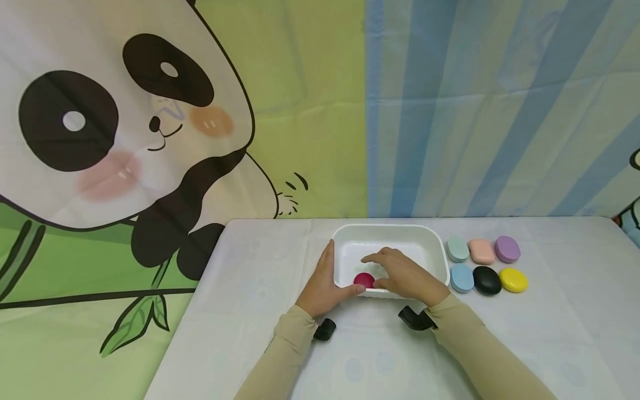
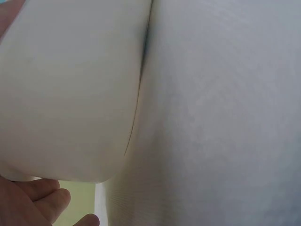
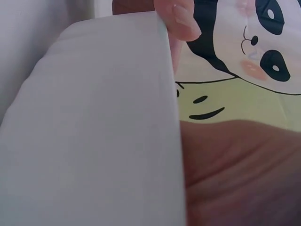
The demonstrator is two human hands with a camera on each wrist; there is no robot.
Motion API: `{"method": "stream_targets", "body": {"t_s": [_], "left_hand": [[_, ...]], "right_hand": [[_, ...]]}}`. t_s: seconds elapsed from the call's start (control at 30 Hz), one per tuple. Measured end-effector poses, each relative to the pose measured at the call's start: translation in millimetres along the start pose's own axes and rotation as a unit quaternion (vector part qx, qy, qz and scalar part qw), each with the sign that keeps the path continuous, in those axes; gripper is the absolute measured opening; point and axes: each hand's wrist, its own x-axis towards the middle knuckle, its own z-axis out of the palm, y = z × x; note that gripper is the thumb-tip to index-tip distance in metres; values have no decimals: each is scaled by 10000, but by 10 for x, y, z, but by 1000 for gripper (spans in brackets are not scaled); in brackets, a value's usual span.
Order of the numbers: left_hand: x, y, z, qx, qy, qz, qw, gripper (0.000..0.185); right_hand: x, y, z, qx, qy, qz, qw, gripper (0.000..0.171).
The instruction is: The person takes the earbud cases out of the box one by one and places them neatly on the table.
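Observation:
A white rectangular tray [image 1: 350, 250] rests on the table, and its outer wall fills much of both wrist views. My left hand [image 1: 320, 288] holds its left front corner, fingers along the left side and thumb over the front rim. In the left wrist view the fingers [image 2: 52, 202] lie against the tray wall [image 2: 70, 103]. A dark red round piece [image 1: 363, 279] lies inside, near the front left. Over the tray reaches my right hand [image 1: 406, 275], its fingers spread and loosely bent, the thumb close beside the red piece. Nothing shows between those fingers.
Right of the tray sit several smooth, rounded pieces in two rows: pale green [image 1: 457, 249], pink [image 1: 481, 251], purple [image 1: 507, 249], light blue [image 1: 462, 278], black [image 1: 486, 280] and yellow [image 1: 513, 280]. A printed curtain [image 1: 320, 111] hangs behind the white-covered table [image 1: 370, 355].

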Motion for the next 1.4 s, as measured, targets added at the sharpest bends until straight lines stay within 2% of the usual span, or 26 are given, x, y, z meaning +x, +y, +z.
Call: {"method": "stream_targets", "body": {"t_s": [0.37,0.67,0.97,1.27,1.4], "left_hand": [[1,9,-6,5,-34,-16,10000,128],[-4,15,-6,-44,-54,15,10000,128],[-1,17,-8,36,-26,19,10000,128],[10,-7,10,96,27,54,9999,125],[8,-12,4,116,5,7,9999,127]], "right_hand": [[195,36,22,230,-850,112,9961,45],[269,80,53,415,-1176,-224,9919,35],[294,84,70,207,-1151,-192,9930,29],[216,54,47,-108,-734,426,9963,43],[155,30,-1,-113,-495,443,9977,44]]}}
